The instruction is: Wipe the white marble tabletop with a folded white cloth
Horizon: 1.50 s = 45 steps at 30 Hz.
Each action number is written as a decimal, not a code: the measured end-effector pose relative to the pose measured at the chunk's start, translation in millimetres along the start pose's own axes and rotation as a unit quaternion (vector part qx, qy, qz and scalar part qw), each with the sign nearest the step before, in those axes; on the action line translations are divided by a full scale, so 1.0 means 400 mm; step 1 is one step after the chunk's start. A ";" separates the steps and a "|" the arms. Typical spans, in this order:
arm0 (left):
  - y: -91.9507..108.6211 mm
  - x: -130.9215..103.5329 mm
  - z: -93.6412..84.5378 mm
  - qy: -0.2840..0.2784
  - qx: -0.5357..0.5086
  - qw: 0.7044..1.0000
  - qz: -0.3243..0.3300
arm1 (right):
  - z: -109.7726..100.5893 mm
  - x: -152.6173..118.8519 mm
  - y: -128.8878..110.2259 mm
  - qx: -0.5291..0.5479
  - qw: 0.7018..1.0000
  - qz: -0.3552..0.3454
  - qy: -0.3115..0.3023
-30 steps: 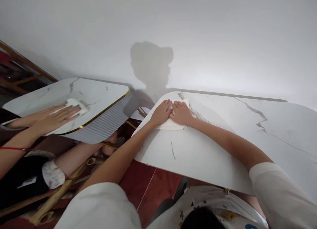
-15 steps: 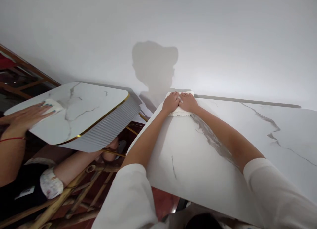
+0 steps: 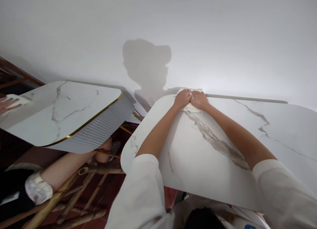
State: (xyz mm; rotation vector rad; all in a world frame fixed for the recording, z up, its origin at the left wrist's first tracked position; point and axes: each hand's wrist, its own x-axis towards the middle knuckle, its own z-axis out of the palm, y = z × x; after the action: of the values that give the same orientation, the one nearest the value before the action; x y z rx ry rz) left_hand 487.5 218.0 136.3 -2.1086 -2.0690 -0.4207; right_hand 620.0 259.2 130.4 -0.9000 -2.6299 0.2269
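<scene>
At the far edge of a white marble-patterned table [image 3: 193,149], my left hand [image 3: 183,98] and my right hand [image 3: 199,99] press side by side on a white cloth [image 3: 192,108]. Their fingertips nearly touch, and the fingers curl a little over the cloth. Part of the cloth shows in front of the hands and a strip behind them, by the wall. Both my arms reach forward across the tabletop, the right one passing beside a broad grey vein in its pattern.
On the left stands a second marble-patterned table [image 3: 81,107] with gold trim and a ribbed grey side. Another person's hand [image 3: 7,105] lies on a white cloth there. Below is a bamboo chair [image 3: 96,182]. A white wall [image 3: 223,41] rises behind both tables.
My two hands and the cloth have slid right along the table's far edge. The other person's hand has moved left with its cloth. The view has shifted slightly.
</scene>
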 end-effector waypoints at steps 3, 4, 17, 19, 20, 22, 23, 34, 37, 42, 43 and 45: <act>0.024 -0.013 0.003 0.001 0.003 1.000 0.013 | -0.012 -0.034 0.002 -0.004 1.000 0.013 -0.002; 0.031 -0.018 0.004 0.000 0.006 1.000 0.017 | -0.016 -0.045 0.001 -0.004 1.000 0.017 -0.004; 0.082 -0.181 -0.053 -0.037 -0.007 0.994 0.100 | -0.046 -0.217 -0.124 -0.028 0.999 0.043 0.001; 0.092 -0.226 -0.072 -0.040 -0.008 0.995 0.092 | -0.051 -0.251 -0.158 -0.029 0.999 0.035 0.009; 0.096 -0.251 -0.081 -0.041 -0.008 0.995 0.088 | -0.053 -0.269 -0.176 -0.028 0.999 0.029 0.014; 0.105 -0.303 -0.101 -0.044 -0.007 0.996 0.078 | -0.056 -0.305 -0.212 -0.025 0.999 0.014 0.025; 0.110 -0.330 -0.112 -0.044 -0.006 0.996 0.072 | -0.059 -0.323 -0.231 -0.023 0.999 0.006 0.029; 0.215 -0.612 -0.216 -0.047 0.011 0.999 -0.017 | -0.114 -0.527 -0.381 0.033 0.998 -0.060 -0.009; 0.270 -0.643 -0.222 -0.040 0.004 0.999 -0.037 | -0.135 -0.574 -0.369 0.036 0.996 -0.077 -0.018; 0.364 -0.638 -0.198 -0.031 -0.030 0.998 -0.050 | -0.162 -0.642 -0.304 0.041 0.996 -0.079 -0.017; 0.379 -0.629 -0.190 -0.031 -0.037 0.998 -0.047 | -0.166 -0.650 -0.287 0.044 0.996 -0.075 -0.017; 0.400 -0.603 -0.172 -0.031 -0.049 0.998 -0.040 | -0.173 -0.656 -0.254 0.040 0.997 -0.062 -0.020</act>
State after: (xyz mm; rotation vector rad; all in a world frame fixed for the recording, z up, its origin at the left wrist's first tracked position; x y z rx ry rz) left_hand 639.7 -37.7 140.9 -2.1230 -2.2179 -0.4817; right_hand 782.4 19.9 148.6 -0.7103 -2.6817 0.3194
